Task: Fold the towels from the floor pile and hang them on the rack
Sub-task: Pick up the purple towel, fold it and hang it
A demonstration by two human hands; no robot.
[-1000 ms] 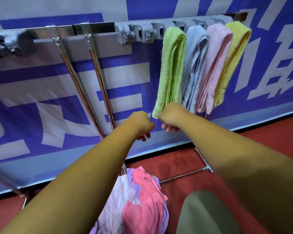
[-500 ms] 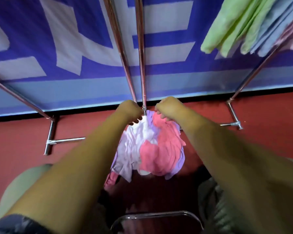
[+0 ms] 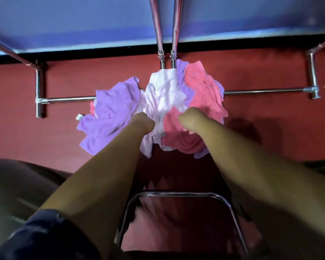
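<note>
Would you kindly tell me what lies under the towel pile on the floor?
The red floor shows all round the towel pile. The rack's low crossbar runs in from both sides and disappears beneath it; its middle is covered, as is anything else underneath.

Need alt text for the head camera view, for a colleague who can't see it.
The left hand and right hand reach down into a crumpled towel pile of purple, pale and pink cloth on the red floor, at the foot of the metal rack. Whether they grip anything is unclear.
</note>
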